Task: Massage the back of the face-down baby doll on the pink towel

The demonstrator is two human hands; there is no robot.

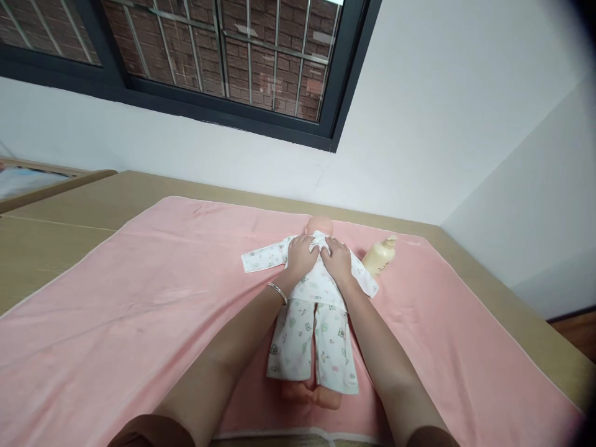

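Observation:
A baby doll (321,292) lies stretched out on a pink blanket, its bald head (320,224) pointing away from me. It wears a white patterned top and matching trousers (291,338), with bare feet showing below the cuffs. My left hand (302,256) rests on the left side of its upper body, fingers forward and thumb towards the middle. On the other side my right hand (338,257) lies the same way, the thumbs close together. Both palms face down. Whether the doll's face is up or down, I cannot tell.
The pink blanket (139,298) covers much of a wooden surface (69,248). Right of the doll, beside its sleeve, lies a baby bottle (380,256) with pale yellow contents. Behind are a white wall (395,143) and a dark-framed window (223,102) with bars outside.

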